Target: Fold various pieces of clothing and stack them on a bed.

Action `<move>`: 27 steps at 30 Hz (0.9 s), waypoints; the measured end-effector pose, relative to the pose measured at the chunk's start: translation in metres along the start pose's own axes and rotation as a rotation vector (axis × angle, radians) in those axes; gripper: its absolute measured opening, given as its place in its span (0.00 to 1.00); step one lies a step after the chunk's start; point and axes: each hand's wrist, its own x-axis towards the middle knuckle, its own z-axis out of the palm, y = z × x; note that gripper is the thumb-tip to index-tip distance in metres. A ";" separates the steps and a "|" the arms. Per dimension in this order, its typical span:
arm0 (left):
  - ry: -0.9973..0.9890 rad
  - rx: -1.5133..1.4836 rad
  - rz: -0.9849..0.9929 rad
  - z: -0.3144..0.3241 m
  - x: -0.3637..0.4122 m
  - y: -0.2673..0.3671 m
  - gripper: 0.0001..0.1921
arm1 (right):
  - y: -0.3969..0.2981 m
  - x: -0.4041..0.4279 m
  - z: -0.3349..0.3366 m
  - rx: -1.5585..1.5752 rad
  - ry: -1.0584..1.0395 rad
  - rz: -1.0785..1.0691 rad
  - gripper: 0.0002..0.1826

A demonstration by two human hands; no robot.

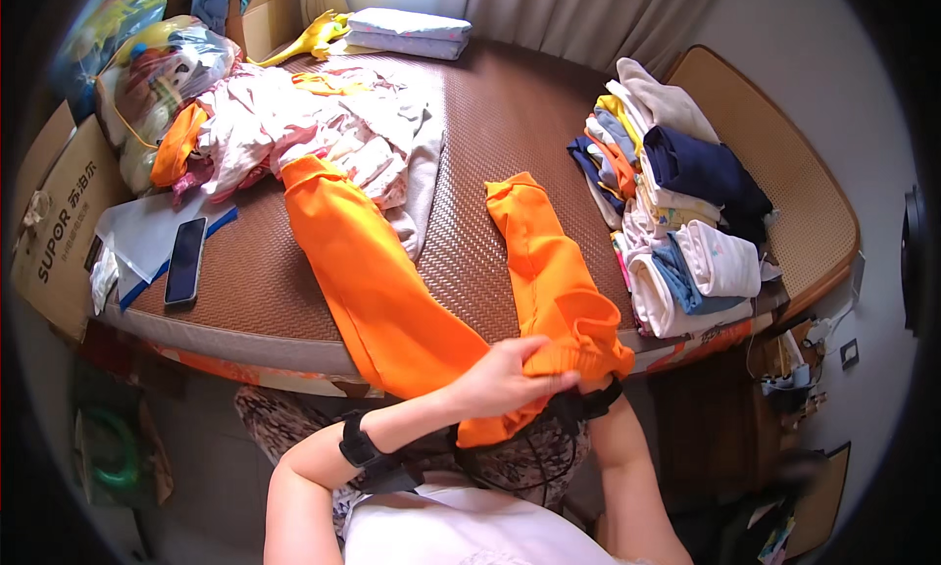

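A pair of orange trousers [390,300] is spread over the front edge of the woven mat [478,131], with its two legs pointing away from me and apart. Its waist end lies bunched over my lap. My left hand [507,377] reaches across to the right and grips the gathered waistband, thumb and fingers on the cloth. Beside it, my right hand [594,385] is mostly hidden in the orange fabric at the waist; only a little of it shows above the wrist strap [604,399]. Its fingers cannot be seen.
Folded clothes [684,219] stand in stacks at the right, by a cane-panelled headboard [786,175]. Heaped clothes [257,116] lie at the left. A phone [186,261], a plastic pouch [140,230], a cardboard box [70,219] and stuffed plastic bags [169,65] are also left.
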 end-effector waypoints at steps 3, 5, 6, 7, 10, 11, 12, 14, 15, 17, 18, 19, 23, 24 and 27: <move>0.352 0.313 0.451 -0.008 0.010 -0.007 0.14 | -0.006 0.007 0.001 0.027 -0.136 -0.080 0.30; 0.448 0.441 0.350 -0.028 0.012 0.001 0.12 | -0.012 0.014 -0.003 0.045 -0.233 -0.136 0.32; 0.473 0.405 0.369 -0.041 0.013 0.002 0.12 | -0.015 0.016 -0.003 0.055 -0.278 -0.157 0.32; 0.500 0.371 0.385 -0.050 0.014 0.002 0.13 | -0.017 0.018 -0.004 0.069 -0.325 -0.177 0.33; 0.606 0.260 0.558 -0.065 0.010 0.010 0.15 | -0.022 0.016 -0.011 0.112 -0.455 -0.228 0.35; 0.662 0.286 0.352 -0.075 -0.002 0.024 0.19 | -0.022 0.014 -0.016 0.128 -0.492 -0.242 0.36; 0.741 0.332 0.299 -0.096 -0.013 0.035 0.21 | -0.035 0.000 -0.045 0.018 -0.397 -0.358 0.33; 1.086 0.624 0.464 -0.174 -0.028 0.033 0.25 | -0.036 -0.010 -0.061 0.608 0.105 -0.480 0.19; 1.107 0.486 0.603 -0.163 -0.030 0.067 0.29 | -0.026 -0.001 -0.084 0.726 0.276 -0.550 0.14; 1.354 0.606 0.631 -0.150 -0.032 0.129 0.28 | 0.012 0.015 -0.108 0.464 0.529 -0.586 0.11; 1.315 0.619 0.702 -0.154 -0.040 0.149 0.26 | 0.024 0.025 -0.112 0.225 0.726 -0.609 0.08; 1.348 0.716 0.926 -0.160 -0.036 0.160 0.25 | 0.019 0.032 -0.103 0.238 0.718 -0.607 0.08; 1.474 1.398 0.453 -0.190 -0.016 0.156 0.25 | -0.005 0.054 -0.055 -0.728 0.258 -1.096 0.08; 1.341 1.387 0.247 -0.192 -0.012 0.141 0.25 | -0.004 0.055 -0.045 -0.723 0.267 -1.093 0.08; 1.253 1.653 0.666 -0.171 -0.016 0.078 0.28 | -0.004 0.065 -0.011 -0.795 0.156 -1.142 0.11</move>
